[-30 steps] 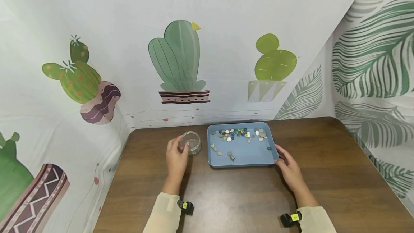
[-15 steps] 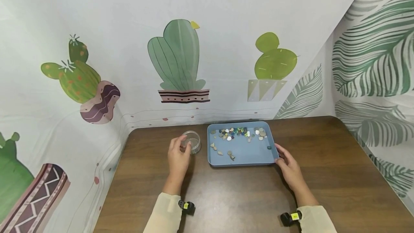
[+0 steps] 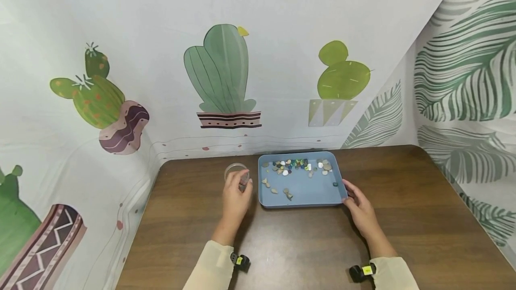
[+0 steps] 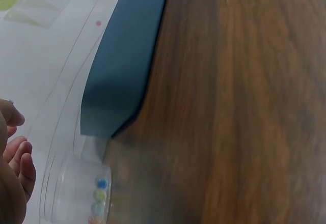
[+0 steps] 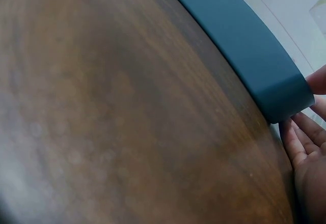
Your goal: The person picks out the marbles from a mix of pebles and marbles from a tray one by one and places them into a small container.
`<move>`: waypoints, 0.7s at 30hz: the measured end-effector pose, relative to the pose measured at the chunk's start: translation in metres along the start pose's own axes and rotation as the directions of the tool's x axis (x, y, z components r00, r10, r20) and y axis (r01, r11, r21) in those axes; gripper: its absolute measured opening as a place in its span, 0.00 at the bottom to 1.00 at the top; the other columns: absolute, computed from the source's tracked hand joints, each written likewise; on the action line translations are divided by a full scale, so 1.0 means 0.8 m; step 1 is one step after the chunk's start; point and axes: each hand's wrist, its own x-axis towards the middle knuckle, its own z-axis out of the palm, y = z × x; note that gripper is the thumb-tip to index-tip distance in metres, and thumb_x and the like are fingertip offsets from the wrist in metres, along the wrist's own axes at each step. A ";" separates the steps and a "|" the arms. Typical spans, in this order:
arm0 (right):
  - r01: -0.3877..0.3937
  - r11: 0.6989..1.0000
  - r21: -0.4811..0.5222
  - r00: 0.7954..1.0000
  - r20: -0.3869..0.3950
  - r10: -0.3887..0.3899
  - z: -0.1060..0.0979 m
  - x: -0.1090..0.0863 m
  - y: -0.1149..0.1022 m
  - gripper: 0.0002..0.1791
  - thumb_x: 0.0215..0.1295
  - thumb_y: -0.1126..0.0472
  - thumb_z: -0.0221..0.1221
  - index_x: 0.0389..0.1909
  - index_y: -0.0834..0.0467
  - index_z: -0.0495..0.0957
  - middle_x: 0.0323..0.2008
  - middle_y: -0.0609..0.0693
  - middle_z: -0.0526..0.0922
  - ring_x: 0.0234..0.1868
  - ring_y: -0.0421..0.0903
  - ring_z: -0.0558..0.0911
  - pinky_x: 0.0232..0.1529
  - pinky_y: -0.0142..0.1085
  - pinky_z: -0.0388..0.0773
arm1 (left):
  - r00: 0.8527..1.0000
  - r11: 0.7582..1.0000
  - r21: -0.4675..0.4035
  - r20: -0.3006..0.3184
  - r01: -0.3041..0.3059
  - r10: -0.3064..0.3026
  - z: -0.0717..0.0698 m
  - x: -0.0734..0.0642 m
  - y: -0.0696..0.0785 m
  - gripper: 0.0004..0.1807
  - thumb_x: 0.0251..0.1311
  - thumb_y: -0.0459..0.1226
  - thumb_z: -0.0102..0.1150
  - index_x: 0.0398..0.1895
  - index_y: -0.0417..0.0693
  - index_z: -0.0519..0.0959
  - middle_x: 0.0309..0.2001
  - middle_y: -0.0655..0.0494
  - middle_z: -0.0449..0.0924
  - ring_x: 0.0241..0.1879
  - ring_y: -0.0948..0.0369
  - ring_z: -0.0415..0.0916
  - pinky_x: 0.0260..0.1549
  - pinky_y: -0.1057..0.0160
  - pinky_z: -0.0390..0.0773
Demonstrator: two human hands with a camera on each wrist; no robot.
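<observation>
My left hand is raised over a clear round container, its bent fingers covering much of it in the head view. In the left wrist view the fingers and thumb are spread apart beside the container, with no object visible between them. Several coloured beads show through its wall, low down. My right hand grips the near right corner of a blue rectangular tray; in the right wrist view its fingers lie at the end of the tray wall.
Several colourful stones lie along the tray's back, with pale pebbles at its back right. Shells lie toward the front left, and a dark green stone near the right wall. A printed cloth hangs behind the wooden table.
My left hand has moved right, from the container's left side to over its front and right part. The right hand and tray have stayed in place.
</observation>
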 end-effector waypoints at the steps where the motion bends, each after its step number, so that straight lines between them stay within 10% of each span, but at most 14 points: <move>1: 0.000 1.000 0.001 1.000 0.000 0.000 0.000 0.000 0.001 0.30 0.75 0.68 0.49 0.76 0.57 0.61 0.74 0.63 0.64 0.68 0.54 0.69 0.53 0.10 0.66 | 1.000 1.000 0.004 0.011 -0.005 0.005 0.002 0.000 0.002 0.15 0.58 0.30 0.67 0.50 0.43 0.83 0.44 0.43 0.81 0.34 0.57 0.77 0.27 0.67 0.77; 7: -0.009 1.000 -0.025 1.000 -0.007 0.009 0.000 0.002 0.005 0.29 0.75 0.67 0.49 0.76 0.55 0.62 0.74 0.61 0.65 0.64 0.40 0.70 0.54 0.10 0.66 | 0.996 0.999 0.009 0.083 -0.035 0.035 0.016 -0.003 0.012 0.15 0.59 0.30 0.67 0.49 0.43 0.83 0.44 0.47 0.81 0.32 0.60 0.79 0.28 0.69 0.79; 15: -0.017 0.999 -0.042 1.000 -0.002 0.017 0.000 0.002 0.005 0.29 0.76 0.65 0.49 0.76 0.54 0.61 0.75 0.61 0.64 0.67 0.51 0.69 0.54 0.10 0.65 | 0.979 0.998 0.018 0.193 -0.064 0.060 0.031 -0.001 0.021 0.15 0.59 0.32 0.66 0.50 0.43 0.84 0.44 0.50 0.81 0.35 0.58 0.80 0.32 0.68 0.79; 21: -0.009 1.000 -0.029 1.000 -0.007 0.009 0.000 0.000 0.004 0.29 0.75 0.66 0.49 0.76 0.55 0.62 0.74 0.62 0.65 0.65 0.42 0.70 0.54 0.10 0.66 | 0.968 0.993 0.015 0.222 -0.121 0.115 0.043 0.000 0.021 0.12 0.58 0.33 0.67 0.46 0.44 0.85 0.42 0.52 0.82 0.36 0.58 0.81 0.34 0.65 0.80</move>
